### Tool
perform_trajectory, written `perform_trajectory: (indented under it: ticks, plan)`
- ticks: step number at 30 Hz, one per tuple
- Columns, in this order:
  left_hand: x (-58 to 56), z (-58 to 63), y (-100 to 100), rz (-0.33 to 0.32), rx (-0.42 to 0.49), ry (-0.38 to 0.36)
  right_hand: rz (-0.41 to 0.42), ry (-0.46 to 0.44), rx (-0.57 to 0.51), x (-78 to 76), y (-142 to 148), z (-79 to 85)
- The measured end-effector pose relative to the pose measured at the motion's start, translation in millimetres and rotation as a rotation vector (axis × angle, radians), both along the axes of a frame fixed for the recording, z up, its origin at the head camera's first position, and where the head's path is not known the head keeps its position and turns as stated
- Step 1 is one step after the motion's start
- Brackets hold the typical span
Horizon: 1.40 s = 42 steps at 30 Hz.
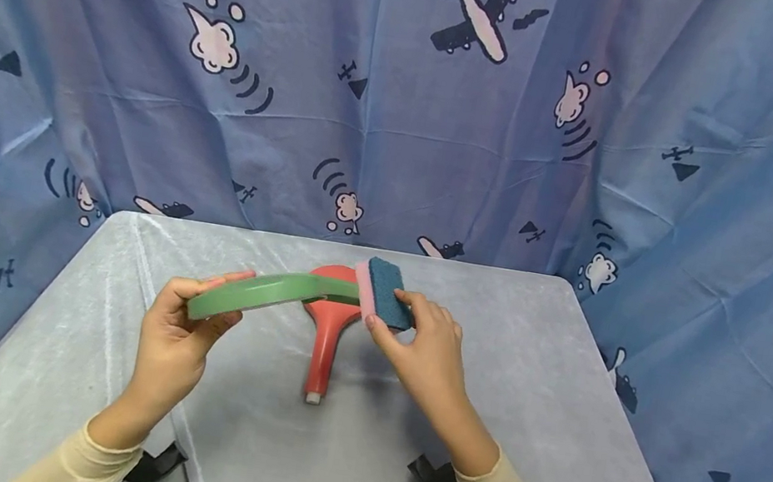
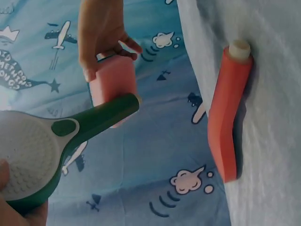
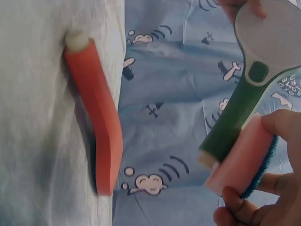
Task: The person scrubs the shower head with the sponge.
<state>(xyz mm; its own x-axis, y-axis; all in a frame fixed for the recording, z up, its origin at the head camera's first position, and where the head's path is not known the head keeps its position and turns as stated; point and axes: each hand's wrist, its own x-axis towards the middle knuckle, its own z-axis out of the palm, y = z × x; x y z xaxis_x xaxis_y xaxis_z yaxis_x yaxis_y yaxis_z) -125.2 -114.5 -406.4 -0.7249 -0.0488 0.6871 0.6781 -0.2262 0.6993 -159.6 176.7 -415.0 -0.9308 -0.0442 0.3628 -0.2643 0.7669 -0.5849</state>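
Observation:
My left hand (image 1: 175,347) grips a green shower head (image 1: 265,291) by its round head, fingers above and thumb below. Its pale, dotted spray face (image 2: 30,150) shows in the left wrist view, and the green handle points toward my right hand (image 1: 427,357). Between the thumb and fingers of that hand is a sponge (image 1: 389,294), pink on one side and blue-green scouring pad on the other. The pink side (image 3: 244,153) lies against the handle near its end. Behind and below them, a red shower head (image 1: 324,349) lies on the table, partly covered by the green one.
A pale grey cloth covers the table (image 1: 531,432). Behind it and at both sides hangs a blue curtain (image 1: 289,91) printed with airplanes and clouds. Black straps (image 1: 436,478) show near both wrists.

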Motion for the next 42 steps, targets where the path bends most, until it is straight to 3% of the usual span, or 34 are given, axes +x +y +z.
perform_trajectory:
  ticks: [3, 7, 10, 13, 17, 20, 24, 29, 33, 38, 42]
  plan:
    - [-1.2, -3.2, 1.5, -0.016, -0.022, 0.031, 0.109, 0.006, -0.079, 5.0, -3.3, 0.7]
    - [-2.0, -8.4, 5.2, -0.030, -0.028, 0.008, 0.310, 0.044, -0.281, 17.3, -10.6, 4.3]
    - [-2.7, -9.2, 5.9, -0.032, -0.007, 0.012, 0.368, 0.072, -0.374, 21.6, -12.8, 5.5]
    - [-3.5, -7.3, 3.1, -0.036, 0.023, 0.051, 0.303, 0.114, -0.278, 18.6, -12.0, 3.4]
    - [-5.1, -2.6, -3.5, -0.050, 0.089, 0.098, 0.113, 0.111, -0.090, 7.6, -7.6, -1.2]
    - [-7.1, 0.5, -7.3, -0.063, 0.155, 0.120, 0.045, 0.040, -0.099, -0.5, -2.5, -2.9]
    - [-9.9, 3.2, -10.0, -0.074, 0.233, 0.124, 0.081, -0.078, -0.263, -6.3, 4.8, -1.5]
    - [-13.8, 4.1, -12.3, -0.128, 0.365, 0.101, 0.194, -0.213, -0.594, -12.9, 12.0, 2.3]
    - [-16.9, 2.7, -13.7, -0.190, 0.469, 0.081, 0.221, -0.294, -0.804, -15.3, 15.9, 6.2]
    - [-19.4, 2.0, -17.3, -0.254, 0.476, 0.072, 0.284, -0.385, -0.924, -15.1, 19.7, 8.3]
    - [-20.1, 0.8, -19.2, -0.179, 0.431, 0.014, 0.350, -0.430, -1.023, -13.9, 21.6, 8.9]
